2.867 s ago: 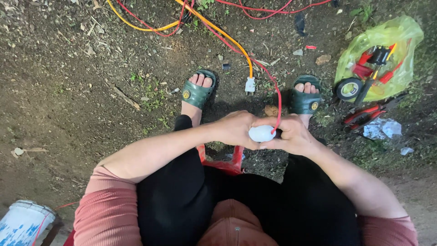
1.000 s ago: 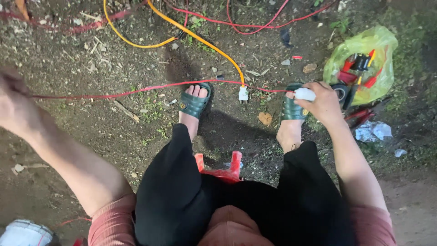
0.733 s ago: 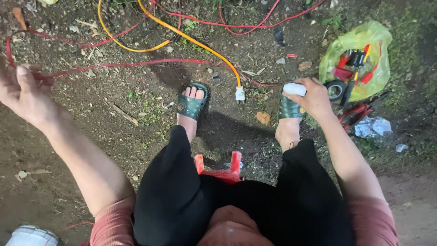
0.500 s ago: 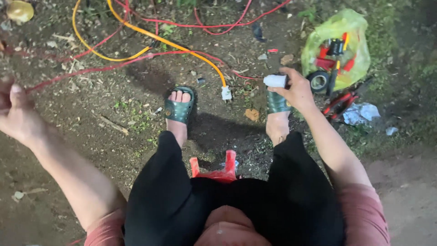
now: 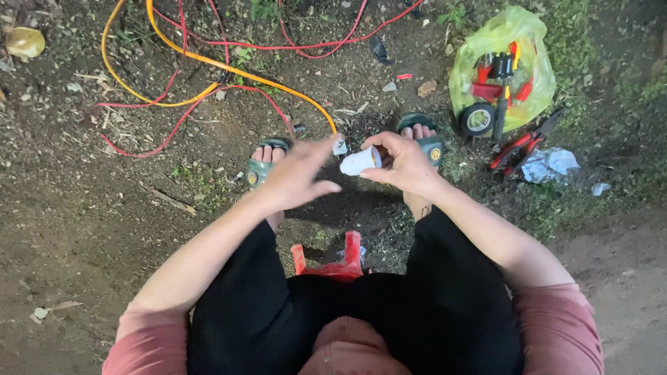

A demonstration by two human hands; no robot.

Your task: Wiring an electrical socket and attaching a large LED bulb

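Head view: right hand [image 5: 406, 167] is pinching a light, rigid white socket [image 5: 359, 162] by its base; left hand [image 5: 295, 177] is hovering open beside it.

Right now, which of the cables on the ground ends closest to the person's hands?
The orange cable: it runs down to a small white plug just beside the left hand, while the red cables loop farther away on the soil.

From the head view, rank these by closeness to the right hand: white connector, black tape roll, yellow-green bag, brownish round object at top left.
1. white connector: held in the right hand, at its fingertips.
2. black tape roll: to its right, at the bag's lower edge.
3. yellow-green bag: up and right, behind the roll.
4. brownish round object: far top-left corner.
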